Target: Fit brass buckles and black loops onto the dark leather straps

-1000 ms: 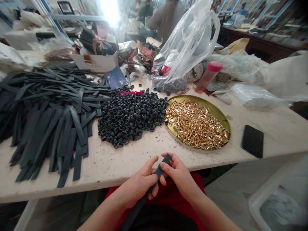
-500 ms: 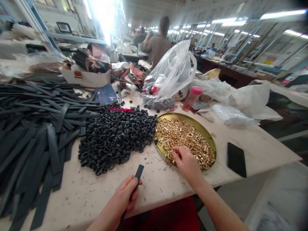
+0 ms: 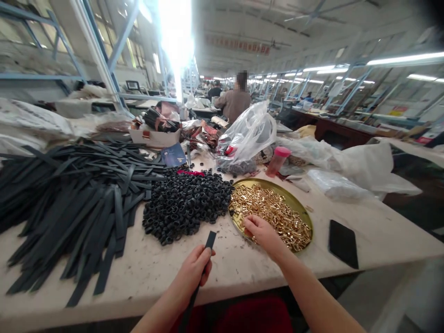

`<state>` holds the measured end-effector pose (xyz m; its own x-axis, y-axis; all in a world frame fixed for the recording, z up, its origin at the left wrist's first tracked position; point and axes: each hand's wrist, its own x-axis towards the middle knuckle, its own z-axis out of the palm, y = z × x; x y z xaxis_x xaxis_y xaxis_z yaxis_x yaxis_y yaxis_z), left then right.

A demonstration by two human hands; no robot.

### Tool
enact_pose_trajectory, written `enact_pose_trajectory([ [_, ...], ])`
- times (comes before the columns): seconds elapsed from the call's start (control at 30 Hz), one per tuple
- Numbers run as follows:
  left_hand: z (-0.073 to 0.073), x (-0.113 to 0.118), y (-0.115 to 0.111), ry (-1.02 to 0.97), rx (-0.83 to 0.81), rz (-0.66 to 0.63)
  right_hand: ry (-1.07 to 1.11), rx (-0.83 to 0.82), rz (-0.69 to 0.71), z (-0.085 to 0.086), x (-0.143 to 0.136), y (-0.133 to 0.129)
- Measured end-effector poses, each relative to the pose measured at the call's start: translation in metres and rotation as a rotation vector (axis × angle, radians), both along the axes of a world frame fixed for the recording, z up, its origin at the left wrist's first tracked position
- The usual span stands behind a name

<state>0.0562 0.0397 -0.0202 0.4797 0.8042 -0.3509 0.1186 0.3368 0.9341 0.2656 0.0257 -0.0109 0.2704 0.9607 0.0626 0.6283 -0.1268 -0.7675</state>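
Observation:
My left hand (image 3: 194,269) is closed around a dark strap (image 3: 211,239) near the table's front edge. One end of the strap sticks up past my thumb, and the rest hangs down below the hand. Over the near left part of a round gold tray (image 3: 294,200), my right hand (image 3: 261,232) has its fingertips pinched together. Many small gold buckles (image 3: 267,203) lie heaped in this tray. Whatever the right fingertips hold is too small to make out. Left of the tray is a pile of small black loops (image 3: 187,201).
Long dark straps (image 3: 79,208) cover the table's left side. A black phone (image 3: 342,243) lies at the right. Behind the tray stand a pink-lidded jar (image 3: 278,162) and a clear plastic bag (image 3: 248,138). A person (image 3: 236,101) is farther back.
The camera view has tilted up and turned left, so the table sits lower and farther right. My left hand still grips the strap, and my right hand stays at the tray with its fingers pinched.

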Motion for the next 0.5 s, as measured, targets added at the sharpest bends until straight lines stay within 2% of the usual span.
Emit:
enact_pose_trajectory([
  [0.13,0.011,0.007,0.000,-0.028,0.039,-0.019,0.704,-0.097,0.100,0.007,-0.038,-0.032],
  [0.2,0.012,0.006,-0.002,-0.018,0.083,-0.060,0.955,-0.159,0.120,0.008,-0.054,-0.041],
  [0.33,0.014,0.001,-0.009,0.146,0.194,-0.107,0.899,-0.192,0.148,0.003,-0.071,-0.045],
  [0.4,0.014,-0.001,-0.013,0.216,0.211,-0.129,0.823,-0.144,0.145,-0.003,-0.074,-0.044],
  [0.5,0.011,-0.002,-0.014,0.215,0.210,-0.173,0.751,-0.059,0.120,-0.012,-0.076,-0.042],
])
